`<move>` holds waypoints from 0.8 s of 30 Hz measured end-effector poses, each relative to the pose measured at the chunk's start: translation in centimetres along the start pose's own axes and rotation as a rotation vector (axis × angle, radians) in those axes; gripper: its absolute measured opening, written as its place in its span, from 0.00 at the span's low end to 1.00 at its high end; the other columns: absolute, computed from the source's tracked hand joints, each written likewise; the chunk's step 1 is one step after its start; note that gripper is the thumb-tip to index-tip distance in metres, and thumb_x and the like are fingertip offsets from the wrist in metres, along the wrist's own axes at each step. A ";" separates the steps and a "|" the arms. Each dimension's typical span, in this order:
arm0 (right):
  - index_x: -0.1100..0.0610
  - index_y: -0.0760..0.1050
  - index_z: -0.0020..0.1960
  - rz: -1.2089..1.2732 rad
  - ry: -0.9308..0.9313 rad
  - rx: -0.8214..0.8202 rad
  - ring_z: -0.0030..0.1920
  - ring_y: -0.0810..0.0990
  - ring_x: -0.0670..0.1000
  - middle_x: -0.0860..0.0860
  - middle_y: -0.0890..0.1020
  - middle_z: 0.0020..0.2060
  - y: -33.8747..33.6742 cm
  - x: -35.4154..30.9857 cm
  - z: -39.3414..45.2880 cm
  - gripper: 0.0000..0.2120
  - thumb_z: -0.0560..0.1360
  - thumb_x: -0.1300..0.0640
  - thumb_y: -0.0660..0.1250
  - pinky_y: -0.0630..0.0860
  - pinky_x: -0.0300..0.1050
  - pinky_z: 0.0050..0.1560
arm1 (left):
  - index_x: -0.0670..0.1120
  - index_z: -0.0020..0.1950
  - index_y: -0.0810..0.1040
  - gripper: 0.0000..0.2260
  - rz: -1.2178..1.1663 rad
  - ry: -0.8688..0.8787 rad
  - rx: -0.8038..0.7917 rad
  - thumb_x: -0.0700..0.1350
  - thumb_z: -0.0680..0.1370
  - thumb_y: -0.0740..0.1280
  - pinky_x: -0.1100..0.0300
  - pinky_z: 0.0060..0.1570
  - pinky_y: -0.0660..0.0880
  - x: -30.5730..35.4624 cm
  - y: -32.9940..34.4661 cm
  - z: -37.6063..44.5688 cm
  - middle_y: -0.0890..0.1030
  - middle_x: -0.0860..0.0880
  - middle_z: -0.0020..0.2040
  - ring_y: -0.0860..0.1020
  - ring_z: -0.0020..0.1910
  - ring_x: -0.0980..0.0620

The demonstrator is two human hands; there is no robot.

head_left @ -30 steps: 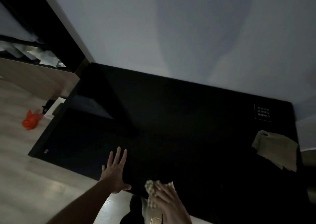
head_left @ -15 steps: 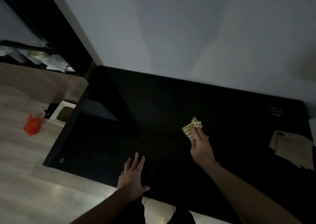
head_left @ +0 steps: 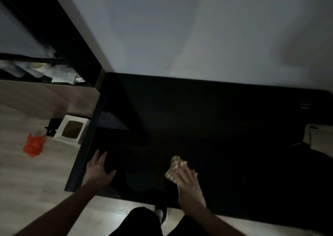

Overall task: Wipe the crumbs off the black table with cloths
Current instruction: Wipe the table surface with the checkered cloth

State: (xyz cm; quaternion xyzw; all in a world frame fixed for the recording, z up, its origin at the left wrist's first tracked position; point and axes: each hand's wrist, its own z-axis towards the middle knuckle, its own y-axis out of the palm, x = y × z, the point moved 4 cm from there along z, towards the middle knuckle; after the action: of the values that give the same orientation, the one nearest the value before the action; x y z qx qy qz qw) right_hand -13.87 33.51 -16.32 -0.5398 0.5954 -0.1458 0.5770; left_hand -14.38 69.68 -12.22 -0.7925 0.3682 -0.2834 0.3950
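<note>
The black table [head_left: 207, 120] fills the middle of the dim view, against a pale wall. My right hand [head_left: 189, 187] presses a small checked cloth [head_left: 173, 167] flat on the tabletop close to the front edge; the cloth pokes out past my fingertips. My left hand [head_left: 99, 170] lies flat with fingers spread on the table's front left corner and holds nothing. A second, beige cloth [head_left: 319, 136] lies at the right edge of the table. No crumbs can be made out in the dark.
Left of the table, on the light wood floor, lie an orange plastic bag [head_left: 33, 145] and a white box [head_left: 70, 129] with a brown inside. A dark shelf frame [head_left: 59, 37] rises at the back left. My dark-clothed legs [head_left: 142, 221] are below the front edge.
My right hand has pulled the checked cloth back from the table's middle toward the front edge. The left hand stays planted on the front left corner. The view has shifted right and down.
</note>
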 end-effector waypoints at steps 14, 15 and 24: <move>0.49 0.65 0.82 0.131 0.147 0.178 0.83 0.58 0.50 0.49 0.63 0.82 -8.2 -0.6 7.8 0.30 0.82 0.67 0.59 0.57 0.43 0.82 | 0.50 0.86 0.42 0.65 -0.295 -0.292 -0.082 0.74 0.60 0.71 0.40 0.80 0.57 -10.0 0.0 4.2 0.48 0.43 0.86 0.55 0.82 0.34; 0.52 0.64 0.82 0.088 0.161 0.193 0.83 0.58 0.53 0.51 0.62 0.83 -9.2 0.0 9.7 0.30 0.82 0.67 0.59 0.57 0.46 0.83 | 0.51 0.86 0.42 0.67 -0.323 -0.301 -0.080 0.75 0.57 0.70 0.40 0.80 0.57 -10.2 0.0 4.4 0.49 0.44 0.86 0.55 0.82 0.35; 0.50 0.60 0.83 -0.191 0.247 0.078 0.83 0.51 0.63 0.55 0.57 0.84 -7.1 1.3 20.2 0.29 0.82 0.56 0.61 0.52 0.65 0.81 | 0.59 0.81 0.53 0.64 -0.581 -0.401 -0.120 0.78 0.51 0.73 0.37 0.75 0.66 -15.0 2.4 8.1 0.66 0.42 0.77 0.66 0.76 0.35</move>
State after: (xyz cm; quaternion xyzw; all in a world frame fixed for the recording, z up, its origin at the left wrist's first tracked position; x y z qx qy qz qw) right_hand 6.86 38.84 -17.19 -0.5491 0.6019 -0.2882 0.5032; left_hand -17.70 84.17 -20.87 -0.9257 0.0588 -0.2006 0.3152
